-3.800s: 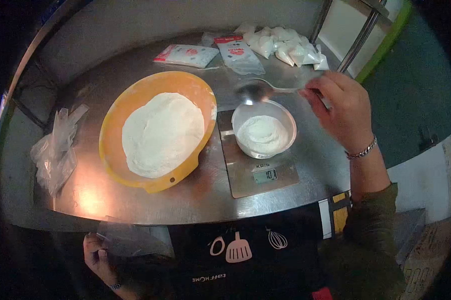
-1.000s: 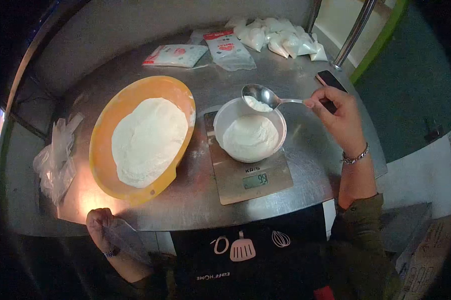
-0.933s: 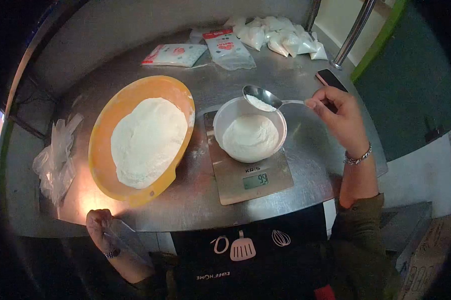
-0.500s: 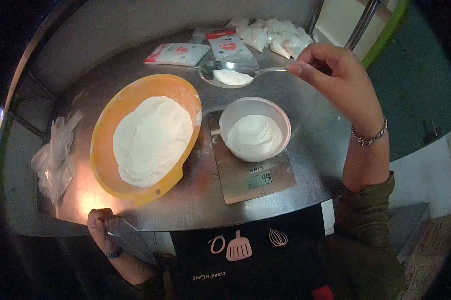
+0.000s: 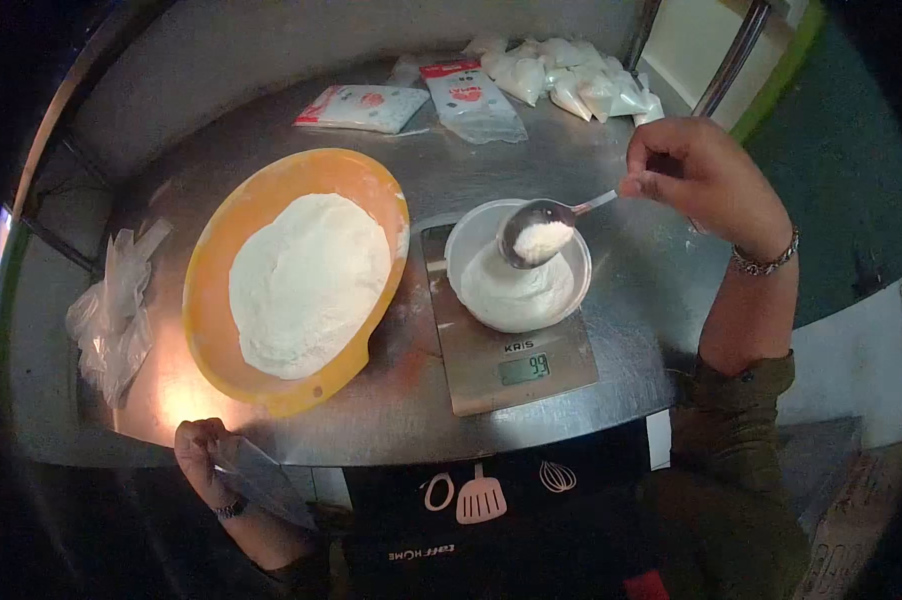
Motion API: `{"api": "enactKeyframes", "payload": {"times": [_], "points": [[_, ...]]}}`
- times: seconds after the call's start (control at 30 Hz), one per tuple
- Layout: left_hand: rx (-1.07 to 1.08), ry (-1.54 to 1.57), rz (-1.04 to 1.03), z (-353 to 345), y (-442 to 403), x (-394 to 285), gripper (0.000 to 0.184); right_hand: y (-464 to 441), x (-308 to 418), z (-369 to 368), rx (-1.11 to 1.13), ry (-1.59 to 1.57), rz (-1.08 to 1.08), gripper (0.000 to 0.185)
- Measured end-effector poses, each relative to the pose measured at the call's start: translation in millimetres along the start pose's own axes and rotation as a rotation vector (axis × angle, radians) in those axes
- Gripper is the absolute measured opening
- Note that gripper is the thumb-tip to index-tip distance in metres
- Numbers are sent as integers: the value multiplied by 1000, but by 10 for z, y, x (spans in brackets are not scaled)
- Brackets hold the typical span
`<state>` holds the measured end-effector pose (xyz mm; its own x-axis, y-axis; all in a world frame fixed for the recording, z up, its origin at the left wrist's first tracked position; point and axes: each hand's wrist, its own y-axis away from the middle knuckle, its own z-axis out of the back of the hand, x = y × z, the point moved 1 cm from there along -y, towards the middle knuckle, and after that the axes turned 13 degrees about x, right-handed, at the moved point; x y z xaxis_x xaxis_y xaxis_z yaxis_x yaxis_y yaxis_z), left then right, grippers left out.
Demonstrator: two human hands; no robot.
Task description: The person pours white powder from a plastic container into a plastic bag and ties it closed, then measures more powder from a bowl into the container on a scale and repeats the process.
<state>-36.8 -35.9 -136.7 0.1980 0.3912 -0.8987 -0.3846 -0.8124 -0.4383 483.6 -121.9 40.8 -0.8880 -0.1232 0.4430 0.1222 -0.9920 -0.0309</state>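
My right hand (image 5: 706,180) pinches the handle end of a metal spoon (image 5: 537,232). Some white powder lies in the spoon's bowl, which is over a small clear plastic bowl (image 5: 460,243) holding more white powder (image 5: 519,292). That bowl sits on a flat KRIS kitchen scale (image 5: 481,382), whose display reads 99. To the left, a large orange basin (image 5: 207,270) holds a wide heap of white powder (image 5: 311,285). Below the basin, at the table's near edge, my left hand (image 5: 201,452) is closed on a clear plastic bag (image 5: 263,478) that hangs down.
Crumpled clear plastic bags (image 5: 119,315) lie at the table's left end. Two printed packets, one flat (image 5: 361,108) and one red-topped (image 5: 474,102), lie at the back beside several tied bags of white powder (image 5: 586,80). The metal table (image 5: 391,420) has a curved near edge in this view.
My right hand has brought the spoon from behind the small bowl down and nearer, over its powder. The display still reads 99. My left hand stays in place with the bag.
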Motion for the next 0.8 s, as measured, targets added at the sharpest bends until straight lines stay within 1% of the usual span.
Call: {"api": "enactKeyframes", "payload": {"times": [0.07,0.17,0.2,0.27,0.33,0.37,0.43,0.53,0.6,0.67,0.73,0.77,0.8], "points": [[-11,-7,5,-14,-1,-5,37,23,-51,-38,-7,80,-11,20],[-34,-8,10,-66,-17,-24,37,99,-136,-93,-60,90,-25,20],[-43,-60,-29,-42,-14,9,37,99,-132,-91,-61,91,-24,20],[-50,-114,-66,26,-1,28,37,101,-128,-89,-55,71,-102,21],[61,56,-14,68,2,28,34,71,-133,-117,-74,67,-82,21],[62,55,-13,67,12,41,34,54,-143,-127,-89,63,-61,21],[5,52,-95,4,14,37,31,27,-186,-125,-77,61,-50,21],[-57,40,-98,2,30,71,31,50,-157,-111,-90,93,-44,21],[-29,59,-93,46,34,93,32,55,-161,-113,-115,122,-51,21],[2,76,-86,73,43,88,32,52,-217,-131,-138,37,-28,22],[53,98,-43,38,34,34,32,50,-205,-138,-124,36,-50,23],[54,98,-43,13,32,26,32,48,-202,-138,-109,38,-70,24],[8,39,-35,-10,36,17,32,45,-207,-141,-108,39,-71,24]]}}
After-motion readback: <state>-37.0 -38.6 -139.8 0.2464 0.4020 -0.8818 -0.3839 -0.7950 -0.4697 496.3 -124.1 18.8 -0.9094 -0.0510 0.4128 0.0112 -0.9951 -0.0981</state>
